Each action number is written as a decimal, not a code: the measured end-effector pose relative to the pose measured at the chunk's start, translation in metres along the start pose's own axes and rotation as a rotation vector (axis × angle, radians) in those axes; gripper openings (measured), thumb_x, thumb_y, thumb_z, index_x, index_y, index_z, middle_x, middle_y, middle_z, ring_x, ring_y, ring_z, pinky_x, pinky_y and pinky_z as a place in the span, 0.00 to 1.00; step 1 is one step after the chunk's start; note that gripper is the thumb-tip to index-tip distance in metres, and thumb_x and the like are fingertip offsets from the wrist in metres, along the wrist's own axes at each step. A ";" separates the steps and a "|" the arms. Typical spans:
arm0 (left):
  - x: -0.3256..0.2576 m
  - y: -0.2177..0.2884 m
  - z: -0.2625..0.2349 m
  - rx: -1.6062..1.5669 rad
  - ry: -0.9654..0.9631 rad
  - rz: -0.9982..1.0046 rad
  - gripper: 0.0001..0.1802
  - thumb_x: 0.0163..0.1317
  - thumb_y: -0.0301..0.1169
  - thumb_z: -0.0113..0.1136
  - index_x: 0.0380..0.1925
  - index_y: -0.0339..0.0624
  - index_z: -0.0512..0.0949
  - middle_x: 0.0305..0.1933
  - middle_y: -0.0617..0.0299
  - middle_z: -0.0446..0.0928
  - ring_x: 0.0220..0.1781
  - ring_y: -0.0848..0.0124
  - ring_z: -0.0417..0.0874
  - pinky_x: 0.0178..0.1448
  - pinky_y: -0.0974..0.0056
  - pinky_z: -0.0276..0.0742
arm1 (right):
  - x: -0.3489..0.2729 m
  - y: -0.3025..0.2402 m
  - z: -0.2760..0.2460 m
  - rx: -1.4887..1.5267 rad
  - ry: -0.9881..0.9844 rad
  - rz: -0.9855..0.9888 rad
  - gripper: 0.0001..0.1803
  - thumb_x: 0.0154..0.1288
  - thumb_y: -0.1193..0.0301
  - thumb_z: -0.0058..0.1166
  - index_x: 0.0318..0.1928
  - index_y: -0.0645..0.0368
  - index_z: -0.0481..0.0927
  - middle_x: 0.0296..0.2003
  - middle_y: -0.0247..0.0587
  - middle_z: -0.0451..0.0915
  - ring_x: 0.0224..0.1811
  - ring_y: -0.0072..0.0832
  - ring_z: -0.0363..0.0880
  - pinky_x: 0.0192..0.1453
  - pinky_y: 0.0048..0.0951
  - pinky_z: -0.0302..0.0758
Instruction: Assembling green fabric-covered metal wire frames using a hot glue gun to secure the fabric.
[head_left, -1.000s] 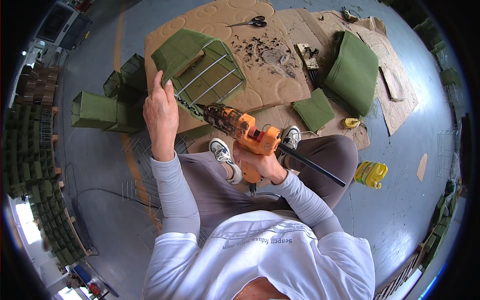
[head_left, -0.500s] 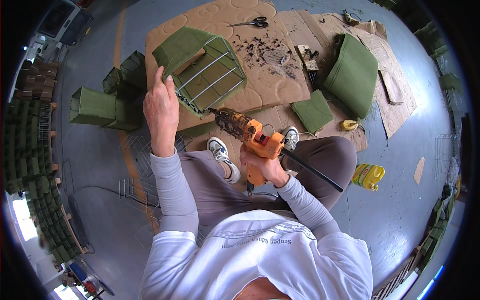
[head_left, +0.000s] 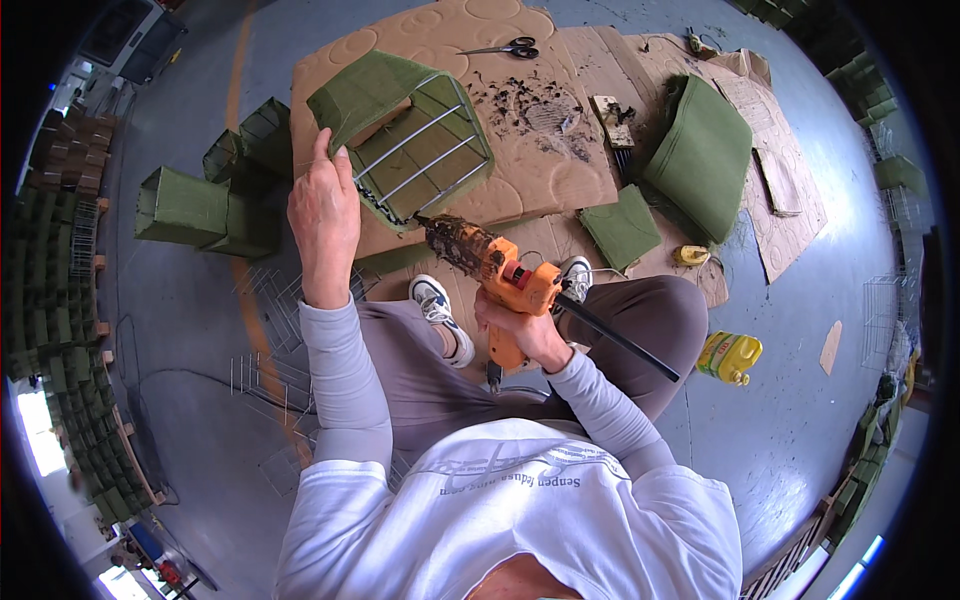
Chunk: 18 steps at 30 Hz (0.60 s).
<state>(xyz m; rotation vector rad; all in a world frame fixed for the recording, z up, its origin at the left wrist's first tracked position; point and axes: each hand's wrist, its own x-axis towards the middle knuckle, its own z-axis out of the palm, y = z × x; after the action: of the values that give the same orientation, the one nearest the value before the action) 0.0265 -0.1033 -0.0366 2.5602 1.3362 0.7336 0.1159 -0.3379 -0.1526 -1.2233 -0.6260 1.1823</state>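
L fingers: thumb & index of your left hand [head_left: 325, 220] sit slightly apart, pinching the left edge of the green box [head_left: 375, 95]; the others are hard to see.
R fingers: your right hand [head_left: 532, 335] wraps the grip of the orange glue gun [head_left: 537, 287].
Gun tip: dark-smeared, just beside box's near corner; contact unclear.
Box: tilted on cardboard [head_left: 550, 185] in front of you, grey wires across the opening, green lining within.
Jug: yellow jug [head_left: 730, 357] to your R, contents can't tell.
Pose: L arm reaches fwd, back of hand up; R elbow bent, gun angled fwd-left.
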 end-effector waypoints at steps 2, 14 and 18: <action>0.000 0.001 0.001 -0.004 -0.007 -0.003 0.21 0.74 0.37 0.44 0.60 0.36 0.72 0.33 0.42 0.83 0.41 0.47 0.84 0.49 0.48 0.76 | 0.000 0.000 0.001 -0.010 0.015 -0.001 0.12 0.64 0.77 0.55 0.46 0.60 0.70 0.29 0.33 0.73 0.30 0.22 0.75 0.36 0.27 0.74; 0.000 0.002 0.001 0.005 -0.030 -0.026 0.21 0.74 0.37 0.44 0.62 0.39 0.71 0.38 0.41 0.82 0.44 0.46 0.83 0.52 0.48 0.76 | 0.001 -0.005 -0.003 0.178 0.072 -0.043 0.10 0.64 0.78 0.56 0.43 0.60 0.71 0.30 0.35 0.74 0.31 0.24 0.75 0.36 0.28 0.74; 0.000 0.002 0.002 0.012 -0.024 -0.016 0.22 0.75 0.38 0.44 0.62 0.39 0.71 0.36 0.41 0.82 0.43 0.46 0.83 0.53 0.48 0.75 | 0.000 -0.005 -0.004 0.207 0.129 -0.039 0.08 0.62 0.76 0.59 0.40 0.59 0.74 0.30 0.31 0.75 0.29 0.20 0.75 0.34 0.24 0.73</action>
<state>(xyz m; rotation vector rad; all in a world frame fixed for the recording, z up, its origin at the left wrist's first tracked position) 0.0283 -0.1044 -0.0376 2.5561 1.3569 0.6918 0.1209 -0.3394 -0.1492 -1.0969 -0.4190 1.0975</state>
